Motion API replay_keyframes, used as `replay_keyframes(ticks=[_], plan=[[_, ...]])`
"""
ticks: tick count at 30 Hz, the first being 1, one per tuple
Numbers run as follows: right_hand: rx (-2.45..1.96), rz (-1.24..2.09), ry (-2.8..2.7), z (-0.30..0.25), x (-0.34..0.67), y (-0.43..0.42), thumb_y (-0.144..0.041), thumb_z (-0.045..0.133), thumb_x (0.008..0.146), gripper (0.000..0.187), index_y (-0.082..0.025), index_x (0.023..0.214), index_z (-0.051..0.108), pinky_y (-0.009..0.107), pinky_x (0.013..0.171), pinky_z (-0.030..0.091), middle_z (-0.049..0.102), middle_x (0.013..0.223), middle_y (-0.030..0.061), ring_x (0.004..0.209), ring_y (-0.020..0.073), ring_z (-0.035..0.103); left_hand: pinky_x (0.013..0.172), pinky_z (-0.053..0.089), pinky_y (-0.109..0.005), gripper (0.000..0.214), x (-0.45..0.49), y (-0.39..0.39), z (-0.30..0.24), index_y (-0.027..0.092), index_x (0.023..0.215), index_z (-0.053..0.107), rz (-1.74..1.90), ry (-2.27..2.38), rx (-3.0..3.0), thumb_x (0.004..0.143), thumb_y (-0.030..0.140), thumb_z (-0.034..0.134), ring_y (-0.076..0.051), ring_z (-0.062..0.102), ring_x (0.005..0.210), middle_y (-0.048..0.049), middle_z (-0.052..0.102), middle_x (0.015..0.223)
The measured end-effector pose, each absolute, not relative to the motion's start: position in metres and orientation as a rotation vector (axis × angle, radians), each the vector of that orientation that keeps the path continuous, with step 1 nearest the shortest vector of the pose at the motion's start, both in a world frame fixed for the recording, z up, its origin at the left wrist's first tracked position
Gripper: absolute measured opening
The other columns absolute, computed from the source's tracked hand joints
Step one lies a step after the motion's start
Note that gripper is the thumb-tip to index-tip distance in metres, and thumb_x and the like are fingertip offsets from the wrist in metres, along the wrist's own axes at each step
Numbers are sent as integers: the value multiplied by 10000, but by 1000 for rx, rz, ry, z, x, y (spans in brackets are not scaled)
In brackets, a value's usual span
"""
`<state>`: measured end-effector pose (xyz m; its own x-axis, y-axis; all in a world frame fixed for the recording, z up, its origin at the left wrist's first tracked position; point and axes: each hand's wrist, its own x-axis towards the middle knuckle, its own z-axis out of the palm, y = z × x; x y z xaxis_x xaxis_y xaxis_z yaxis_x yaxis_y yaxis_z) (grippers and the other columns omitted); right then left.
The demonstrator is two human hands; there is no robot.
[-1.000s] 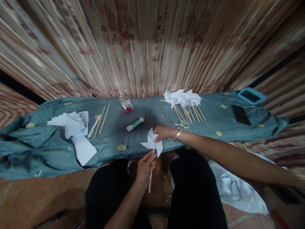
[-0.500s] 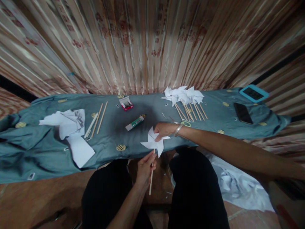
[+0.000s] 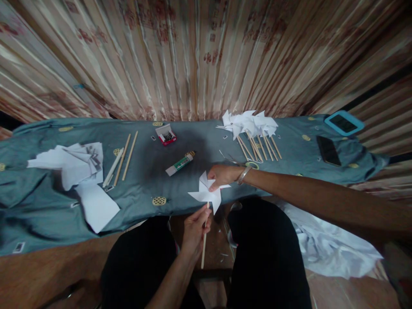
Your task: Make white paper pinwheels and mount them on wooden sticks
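Observation:
A white paper pinwheel (image 3: 209,195) sits at the top of a thin wooden stick (image 3: 204,251) by the near edge of the table. My left hand (image 3: 195,227) is closed around the stick, just below the paper blades. Over the pinwheel's middle, my right hand (image 3: 222,177) presses with its thumb, its fingers curled at the upper blades; the centre is hidden under it. Beyond my hands lies a green and white box (image 3: 179,165). Farther back, a small red and white box (image 3: 166,135) stands open with small dark pieces inside.
Several finished pinwheels (image 3: 249,123) lie in a row at the back right, near scissors (image 3: 234,161) and a roll of tape (image 3: 252,165). Left are paper sheets (image 3: 97,206) and loose sticks (image 3: 129,155). A phone (image 3: 328,150) and a blue-framed device (image 3: 344,123) lie far right.
The view has shifted slightly, so the table items on the left sit farther left. Both hands keep their hold on the pinwheel and stick, with hardly any visible movement.

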<state>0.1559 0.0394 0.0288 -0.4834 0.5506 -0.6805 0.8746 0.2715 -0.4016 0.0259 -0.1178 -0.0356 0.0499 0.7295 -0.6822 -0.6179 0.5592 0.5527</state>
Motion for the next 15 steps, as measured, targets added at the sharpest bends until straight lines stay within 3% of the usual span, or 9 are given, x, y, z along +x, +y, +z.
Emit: replay_keyframes(ticks=[8, 15], plan=[[1311, -1072, 2146, 29, 155, 38, -283, 719, 723, 297, -166, 559, 500, 235, 522, 235, 386, 550, -82, 567, 83, 361, 382, 207, -149, 511, 26, -117, -37, 126, 775, 799, 1028, 1100, 87, 354, 370, 954, -9, 410, 416, -20, 624, 615], [1332, -1114, 2153, 25, 158, 37, -292, 715, 724, 262, -162, 580, 538, 226, 535, 268, 409, 566, -80, 587, 89, 392, 371, 221, -142, 507, 26, -117, -39, 117, 781, 798, 1024, 1089, 87, 374, 374, 955, -4, 416, 410, -28, 634, 647]])
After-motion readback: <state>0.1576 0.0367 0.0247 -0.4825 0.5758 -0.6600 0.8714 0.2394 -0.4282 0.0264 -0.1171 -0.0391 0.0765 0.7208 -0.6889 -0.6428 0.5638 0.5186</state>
